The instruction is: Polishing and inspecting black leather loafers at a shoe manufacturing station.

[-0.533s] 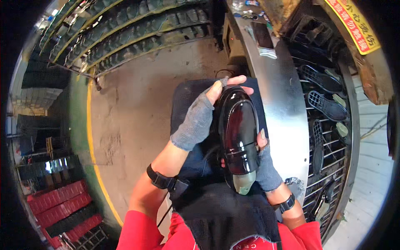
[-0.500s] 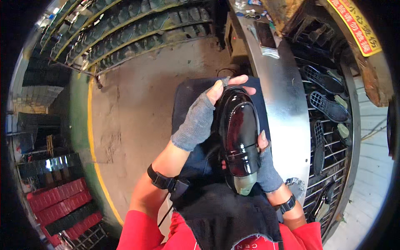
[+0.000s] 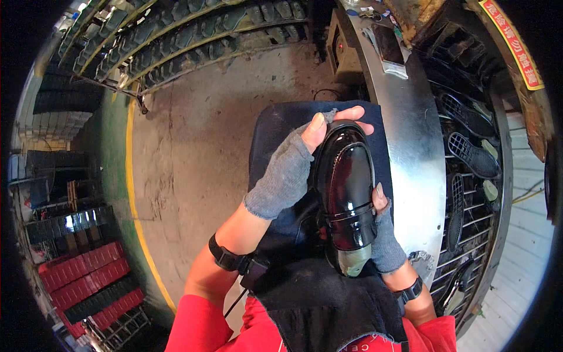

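Note:
A glossy black shoe is held over my lap, toe pointing away from me. Out of its heel end sticks a pale green-grey shoe last. My left hand, in a grey fingerless glove, is closed around the toe, with fingertips curling over the tip. Lower down on the right side, my right hand, gloved the same way, grips the shoe near its heel with the thumb up along the edge. The right fingers under the shoe are mostly hidden. Dark cloth covers my lap beneath it.
A metal bench top runs along my right, bearing a phone. Beyond it, a barred rack holds several black soles. Shelves of dark shoes stand at the far left, and red slatted pieces at lower left.
The whole view has shifted slightly, with bench, shoe and hands all sitting further right in the picture. Both hands keep the same grip on the shoe.

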A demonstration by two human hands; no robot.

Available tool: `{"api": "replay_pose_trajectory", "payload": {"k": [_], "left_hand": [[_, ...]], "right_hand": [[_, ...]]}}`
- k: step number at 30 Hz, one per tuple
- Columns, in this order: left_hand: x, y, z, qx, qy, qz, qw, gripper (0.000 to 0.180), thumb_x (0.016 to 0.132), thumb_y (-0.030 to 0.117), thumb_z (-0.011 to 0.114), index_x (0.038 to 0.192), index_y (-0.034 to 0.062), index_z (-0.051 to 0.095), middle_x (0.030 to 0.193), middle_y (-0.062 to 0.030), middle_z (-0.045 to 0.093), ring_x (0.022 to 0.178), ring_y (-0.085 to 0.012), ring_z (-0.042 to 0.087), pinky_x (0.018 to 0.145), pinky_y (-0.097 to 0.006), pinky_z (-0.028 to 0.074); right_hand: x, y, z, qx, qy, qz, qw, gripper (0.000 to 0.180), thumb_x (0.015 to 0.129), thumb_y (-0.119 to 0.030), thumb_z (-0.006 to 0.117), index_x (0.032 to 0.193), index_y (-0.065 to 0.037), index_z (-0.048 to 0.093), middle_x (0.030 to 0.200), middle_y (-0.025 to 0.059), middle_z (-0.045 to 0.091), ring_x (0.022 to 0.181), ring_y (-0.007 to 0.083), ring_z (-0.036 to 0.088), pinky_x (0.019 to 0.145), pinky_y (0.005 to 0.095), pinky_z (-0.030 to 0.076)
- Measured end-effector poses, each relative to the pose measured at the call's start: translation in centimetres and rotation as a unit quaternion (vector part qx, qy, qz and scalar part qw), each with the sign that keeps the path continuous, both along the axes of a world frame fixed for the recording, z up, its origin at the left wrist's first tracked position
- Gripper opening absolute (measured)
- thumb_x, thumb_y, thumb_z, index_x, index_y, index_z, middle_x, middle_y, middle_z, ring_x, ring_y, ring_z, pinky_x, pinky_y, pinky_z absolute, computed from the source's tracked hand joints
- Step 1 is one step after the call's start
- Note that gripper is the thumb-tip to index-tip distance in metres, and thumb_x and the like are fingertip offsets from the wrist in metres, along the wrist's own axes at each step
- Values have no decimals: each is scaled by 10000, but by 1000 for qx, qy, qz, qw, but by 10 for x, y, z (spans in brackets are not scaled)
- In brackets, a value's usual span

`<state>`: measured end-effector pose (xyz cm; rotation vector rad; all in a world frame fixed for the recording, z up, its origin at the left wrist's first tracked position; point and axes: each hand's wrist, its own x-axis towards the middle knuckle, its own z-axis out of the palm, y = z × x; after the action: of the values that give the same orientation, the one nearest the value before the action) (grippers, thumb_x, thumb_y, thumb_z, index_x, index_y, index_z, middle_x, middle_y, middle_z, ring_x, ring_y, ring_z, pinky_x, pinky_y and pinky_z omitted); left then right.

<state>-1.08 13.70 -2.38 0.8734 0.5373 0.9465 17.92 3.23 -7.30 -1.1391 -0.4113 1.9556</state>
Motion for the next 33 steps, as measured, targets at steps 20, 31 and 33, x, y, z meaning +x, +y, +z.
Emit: {"api": "replay_pose_trajectory", "payload": {"k": [20, 31, 33], "left_hand": [[-16, -43, 49, 71, 122, -31, 989, 919, 782, 166, 867, 1545, 32, 372, 1486, -207, 606, 1306, -275, 640, 1156, -418, 458], [-42, -54, 55, 150, -29, 142, 978, 936, 768, 135, 908, 1507, 167, 336, 1525, -263, 527, 1367, -444, 572, 1109, -573, 518], [-37, -52, 49, 132, -118, 184, 967, 970, 749, 184, 955, 1496, 230, 338, 1526, -231, 514, 1376, -500, 543, 1124, -648, 489]], "right_hand": [[-1, -11, 36, 41, 45, 16, 998, 811, 994, -635, 634, 1478, 6, 524, 1367, 164, 657, 1165, 271, 698, 1007, 412, 596], [36, -5, 36, 235, -94, 156, 955, 785, 1022, -603, 615, 1443, 57, 554, 1273, 181, 686, 1018, 197, 705, 872, 314, 579], [44, -22, 44, 122, 43, 147, 981, 786, 1021, -607, 612, 1456, 45, 547, 1284, 190, 689, 1022, 231, 726, 827, 328, 607]]}}
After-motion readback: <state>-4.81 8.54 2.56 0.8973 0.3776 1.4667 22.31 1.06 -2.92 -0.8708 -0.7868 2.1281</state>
